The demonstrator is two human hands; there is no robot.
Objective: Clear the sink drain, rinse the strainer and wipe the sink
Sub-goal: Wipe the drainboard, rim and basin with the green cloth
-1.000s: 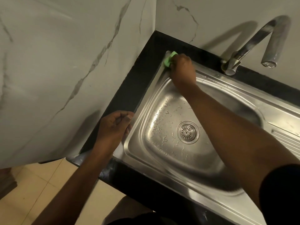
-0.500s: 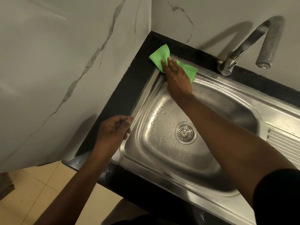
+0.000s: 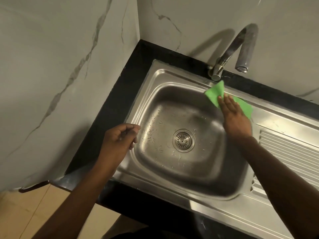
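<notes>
A stainless steel sink (image 3: 155,78) is set in a black counter, with water drops on its basin floor. The round strainer (image 3: 183,140) sits in the drain at the basin's middle. My right hand (image 3: 233,114) lies flat, fingers together, pressing a green cloth (image 3: 215,92) against the sink's back rim just below the faucet base. My left hand (image 3: 119,140) hovers at the sink's left rim, fingers curled loosely, with nothing in it.
A chrome faucet (image 3: 224,59) arches over the back right of the basin. The ribbed drainboard (image 3: 284,152) extends to the right. Marble walls close in the corner behind and to the left. The black counter (image 3: 107,107) borders the sink; tan floor tiles lie below.
My right hand has slid the green cloth along the back rim from the far-left corner to the right, near the faucet. The cloth went from bunched to spread flat. My left hand barely moved.
</notes>
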